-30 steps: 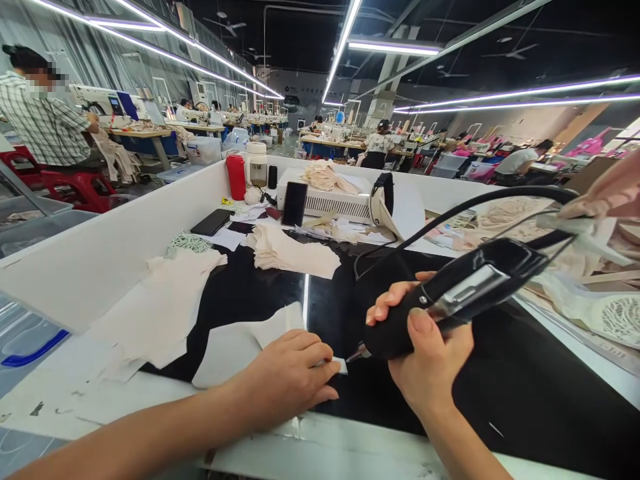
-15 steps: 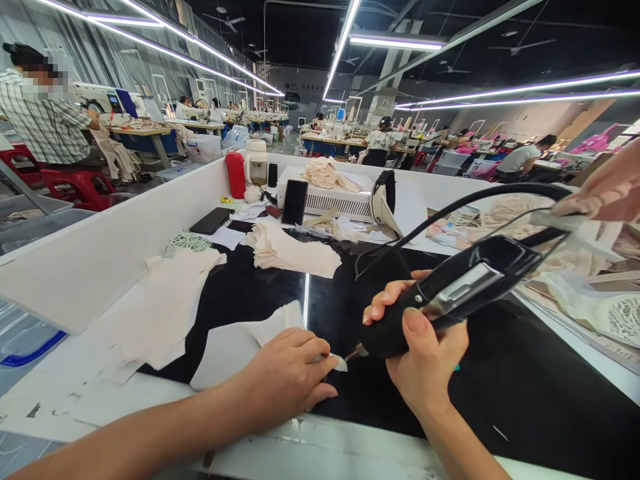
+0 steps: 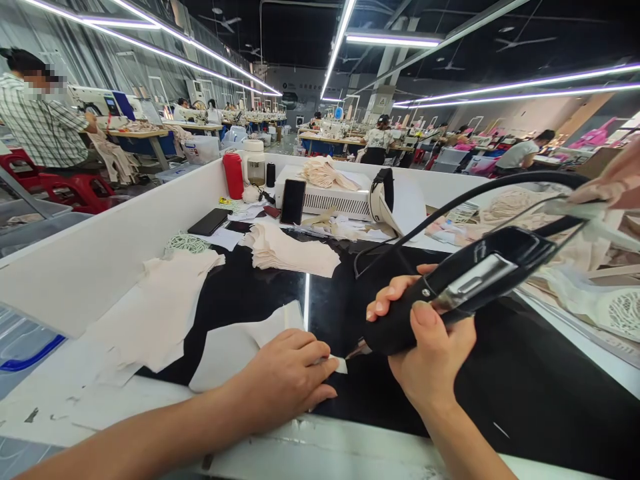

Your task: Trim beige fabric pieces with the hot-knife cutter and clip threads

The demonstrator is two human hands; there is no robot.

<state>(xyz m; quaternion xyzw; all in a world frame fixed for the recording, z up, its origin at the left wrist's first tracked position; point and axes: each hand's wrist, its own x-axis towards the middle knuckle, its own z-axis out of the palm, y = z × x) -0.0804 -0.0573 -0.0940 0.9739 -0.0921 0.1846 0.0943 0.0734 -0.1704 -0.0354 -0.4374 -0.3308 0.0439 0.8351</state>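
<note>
My right hand [image 3: 433, 347] is wrapped round a black handheld tool [image 3: 450, 287] with a silver panel and a cable at its rear. The tool's pointed metal tip [image 3: 359, 349] is at the edge of a small pale fabric end. That end sticks out from under the fingers of my left hand [image 3: 295, 370], which press it on the black table surface [image 3: 350, 393]. A larger white fabric piece [image 3: 225, 347] lies behind and left of my left hand. What sits between my left fingers and thumb is mostly hidden.
Stacked beige fabric [image 3: 295, 250] lies behind, more cut fabric [image 3: 160, 300] at left. Phones [image 3: 293, 202], a red bottle [image 3: 233, 175] and a white vented box [image 3: 330, 199] stand at the back. Another person's hand [image 3: 613, 177] is by the cable at right. White walls [image 3: 100, 267] edge the table.
The tool and my right hand have moved slightly right, with the tool's rear end shifting right. More of the small fabric end shows flat beside my left fingers. The other person's hand has shifted right.
</note>
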